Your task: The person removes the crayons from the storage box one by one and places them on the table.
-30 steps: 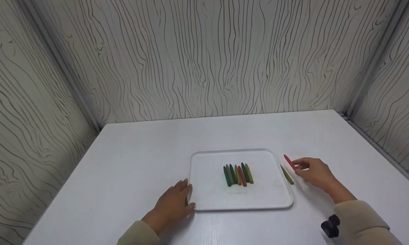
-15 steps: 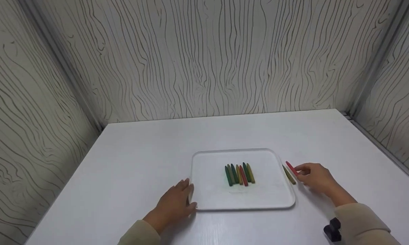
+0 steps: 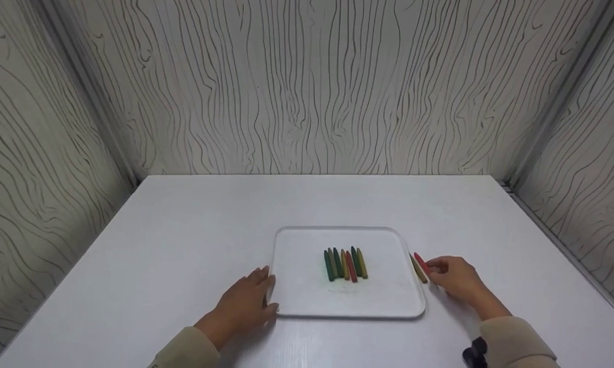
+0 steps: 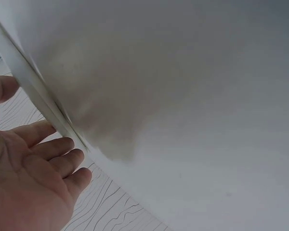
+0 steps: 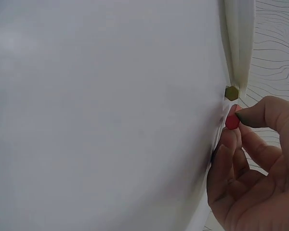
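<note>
My right hand (image 3: 457,280) pinches a red crayon (image 3: 421,262) between thumb and fingers, low beside the tray's right edge. Right next to it, on the table, lies an olive-yellow crayon (image 3: 417,269). The right wrist view shows the six-sided ends of the held red crayon (image 5: 232,120) and the olive crayon (image 5: 231,93) near the tray wall (image 5: 240,43). Against the left rim of the white tray (image 3: 301,296), my left hand (image 3: 243,300) rests with relaxed fingers. Whether the red crayon touches the table is unclear.
Inside the tray, several green, olive-yellow and red crayons lie side by side in a row, a red crayon (image 3: 351,267) among them. Faint green smudges mark the tray floor below. The white table (image 3: 209,214) ends at wood-patterned walls (image 3: 307,92).
My right hand has lowered the red crayon until it lies almost parallel beside the olive one. My left hand stays at the tray's rim. The head view has shifted slightly.
</note>
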`<state>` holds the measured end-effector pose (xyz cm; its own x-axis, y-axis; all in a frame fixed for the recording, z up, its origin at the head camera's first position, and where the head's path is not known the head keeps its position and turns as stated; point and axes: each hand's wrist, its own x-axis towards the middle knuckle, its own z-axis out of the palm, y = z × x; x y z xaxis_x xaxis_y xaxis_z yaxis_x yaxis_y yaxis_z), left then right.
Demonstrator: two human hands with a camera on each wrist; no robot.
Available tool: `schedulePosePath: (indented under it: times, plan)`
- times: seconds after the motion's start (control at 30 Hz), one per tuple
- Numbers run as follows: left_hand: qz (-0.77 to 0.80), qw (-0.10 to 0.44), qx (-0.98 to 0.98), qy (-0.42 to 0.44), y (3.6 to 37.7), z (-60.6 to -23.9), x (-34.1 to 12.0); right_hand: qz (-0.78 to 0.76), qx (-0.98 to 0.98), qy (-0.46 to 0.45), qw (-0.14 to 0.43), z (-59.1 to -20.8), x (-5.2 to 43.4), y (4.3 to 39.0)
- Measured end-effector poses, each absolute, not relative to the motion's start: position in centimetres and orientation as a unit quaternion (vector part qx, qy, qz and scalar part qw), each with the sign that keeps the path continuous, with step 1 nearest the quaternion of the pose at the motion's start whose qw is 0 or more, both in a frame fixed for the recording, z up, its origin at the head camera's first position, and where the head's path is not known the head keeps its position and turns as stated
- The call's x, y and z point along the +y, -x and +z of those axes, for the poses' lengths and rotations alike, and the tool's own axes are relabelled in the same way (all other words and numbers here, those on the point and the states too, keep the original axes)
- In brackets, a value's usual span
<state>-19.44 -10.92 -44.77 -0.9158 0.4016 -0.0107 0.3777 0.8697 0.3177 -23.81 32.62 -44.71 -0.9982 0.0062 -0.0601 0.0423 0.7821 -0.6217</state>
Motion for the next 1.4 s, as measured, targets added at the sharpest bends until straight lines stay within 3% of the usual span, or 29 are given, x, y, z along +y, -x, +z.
schedulePosePath:
  times: [1.4]
  plan:
    - [0.158, 0.028, 0.964, -0.211, 19.0, -44.7, -11.0, -0.278, 0.960, -0.015, 0.039, -43.1, 33.4, 23.2]
